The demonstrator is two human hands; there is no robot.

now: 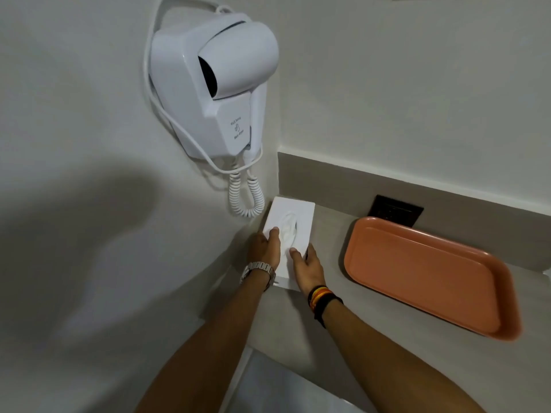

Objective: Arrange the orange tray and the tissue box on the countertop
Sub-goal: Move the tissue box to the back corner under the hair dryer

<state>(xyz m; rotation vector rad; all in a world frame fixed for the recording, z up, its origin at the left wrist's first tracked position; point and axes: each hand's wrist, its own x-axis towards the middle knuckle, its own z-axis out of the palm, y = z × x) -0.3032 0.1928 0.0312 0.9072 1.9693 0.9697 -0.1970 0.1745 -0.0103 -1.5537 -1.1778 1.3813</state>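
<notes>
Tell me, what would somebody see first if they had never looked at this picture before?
Probably the big white hair dryer hanging on the wall up high, with its curly cord dangling down. Next, the orange tray lying empty on the grey countertop at the right. In the corner below the dryer, the left hand and right hand both grip a white tissue box.

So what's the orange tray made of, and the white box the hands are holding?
The orange tray looks like plastic: one even colour, smooth matte surface, rounded moulded rim. The tissue box could be stiff cardboard or plastic: plain white with sharp straight edges, and an oval opening on top showing tissue. The look alone doesn't settle it.
</notes>
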